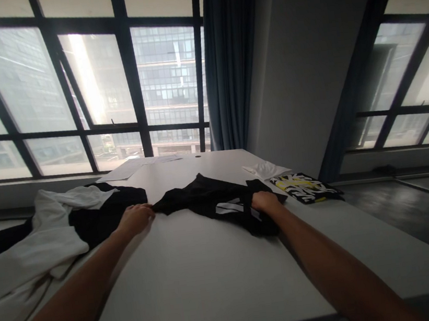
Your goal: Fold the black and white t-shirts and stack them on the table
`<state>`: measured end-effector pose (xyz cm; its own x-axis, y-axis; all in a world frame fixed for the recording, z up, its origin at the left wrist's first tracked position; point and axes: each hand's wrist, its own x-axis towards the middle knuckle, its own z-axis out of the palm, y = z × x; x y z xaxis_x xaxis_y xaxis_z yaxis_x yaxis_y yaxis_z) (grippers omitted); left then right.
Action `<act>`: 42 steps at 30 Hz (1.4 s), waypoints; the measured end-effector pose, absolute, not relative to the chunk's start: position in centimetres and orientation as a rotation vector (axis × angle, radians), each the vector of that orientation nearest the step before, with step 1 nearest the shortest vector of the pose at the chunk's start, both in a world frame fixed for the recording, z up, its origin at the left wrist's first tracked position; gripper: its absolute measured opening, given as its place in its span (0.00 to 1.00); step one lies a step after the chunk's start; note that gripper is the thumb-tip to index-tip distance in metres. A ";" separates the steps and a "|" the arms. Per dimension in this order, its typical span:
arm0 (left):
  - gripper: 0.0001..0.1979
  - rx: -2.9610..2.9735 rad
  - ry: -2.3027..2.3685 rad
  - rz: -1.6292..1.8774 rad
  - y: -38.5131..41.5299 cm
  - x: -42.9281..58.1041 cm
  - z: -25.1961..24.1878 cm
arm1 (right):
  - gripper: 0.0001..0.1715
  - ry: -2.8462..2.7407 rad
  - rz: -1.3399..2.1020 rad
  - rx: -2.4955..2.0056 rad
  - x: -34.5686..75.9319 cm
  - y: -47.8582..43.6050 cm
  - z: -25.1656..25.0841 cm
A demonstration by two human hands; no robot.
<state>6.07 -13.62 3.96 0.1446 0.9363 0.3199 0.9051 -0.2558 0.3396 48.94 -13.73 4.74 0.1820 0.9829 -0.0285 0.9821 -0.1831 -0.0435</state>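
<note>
A black garment with a white print [199,196], which looks like a T-shirt, is stretched sideways across the white table. Its narrow left end is pinched in the fingers of my left hand [137,218]. Near the print, my right hand [264,202] is closed on the garment's right part. The cloth between both hands is bunched and uneven, and its right lower edge hangs loosely near my right wrist. My fingertips on the right are partly hidden by the hand itself.
White clothing [57,239] and black clothing [106,211] lie heaped at the left. At the right are a folded black, white and yellow patterned garment [307,188] and a white cloth [266,168]. Papers [123,170] rest at the table's [199,283] far end, before the windows.
</note>
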 end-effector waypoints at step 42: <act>0.28 2.453 1.640 0.460 -13.1 4.6 4.7 | 0.22 -2.017 -0.209 -2.215 51.0 -11.8 2.7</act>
